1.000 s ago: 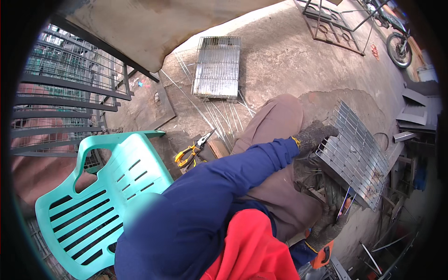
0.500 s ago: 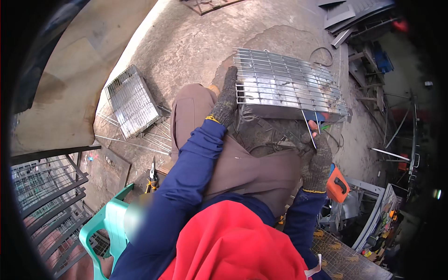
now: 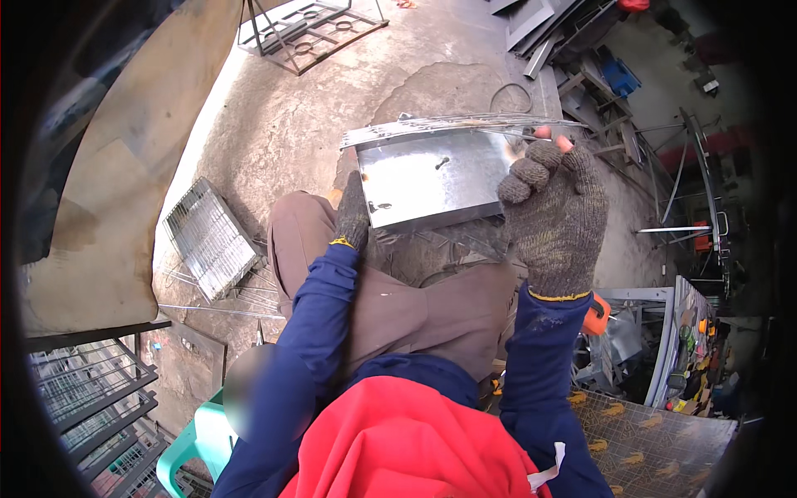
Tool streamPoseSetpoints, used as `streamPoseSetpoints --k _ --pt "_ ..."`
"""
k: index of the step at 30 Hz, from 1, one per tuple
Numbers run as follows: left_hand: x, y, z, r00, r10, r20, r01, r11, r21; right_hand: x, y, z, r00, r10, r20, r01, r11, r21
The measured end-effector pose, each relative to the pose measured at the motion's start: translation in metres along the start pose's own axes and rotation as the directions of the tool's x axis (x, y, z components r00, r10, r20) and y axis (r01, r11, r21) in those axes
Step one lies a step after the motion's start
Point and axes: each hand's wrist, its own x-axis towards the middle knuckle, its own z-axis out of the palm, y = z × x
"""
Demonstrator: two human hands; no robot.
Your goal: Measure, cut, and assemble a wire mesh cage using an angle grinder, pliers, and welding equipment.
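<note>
Seen from above, a seated person in a blue long-sleeved top and brown trousers works over a bare concrete floor [image 3: 282, 124]. In the centre of the frame, resting on the person's knees, sits a shiny rectangular sheet-metal tray with a wire-mesh edge [image 3: 436, 178], tilted with its flat face toward the camera. The left hand [image 3: 353, 216], in a dark knitted glove, grips the tray's lower left edge, fingers closed on it. The right hand [image 3: 552, 207], in a grey knitted glove, is raised at the tray's right edge with the fingers curled into a loose fist around a tool with small orange handles [image 3: 554, 139]; the tool's working end is hidden. At centre left of the frame, well apart from the hands, a rectangular wire-mesh cage panel [image 3: 207, 239] lies flat on the floor. A turquoise plastic chair [image 3: 195, 444] shows at the lower left, and a welded metal frame [image 3: 311, 29] lies at the top.
</note>
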Motion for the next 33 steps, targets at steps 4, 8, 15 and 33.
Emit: streamPoseSetpoints --k 4,8,15,33 --pt "0.004 0.001 -0.007 0.995 0.039 -0.092 -0.036 0.999 0.026 -0.020 -0.007 -0.004 0.995 0.096 -0.014 -0.087 0.947 0.310" --pt "-0.004 0.005 -0.009 0.990 0.043 -0.136 -0.042 0.999 0.006 -0.090 0.031 -0.069 0.958 0.181 -0.225 -0.139 0.972 0.190" --pt "-0.013 0.015 0.002 0.997 0.013 -0.072 -0.023 0.990 -0.140 -0.169 0.091 -0.199 0.804 0.197 -0.561 -0.116 0.977 0.176" --pt "-0.006 0.038 0.003 0.985 -0.134 0.111 0.138 0.990 -0.026 -0.131 0.100 -0.228 0.815 0.161 -0.557 -0.367 0.886 -0.282"
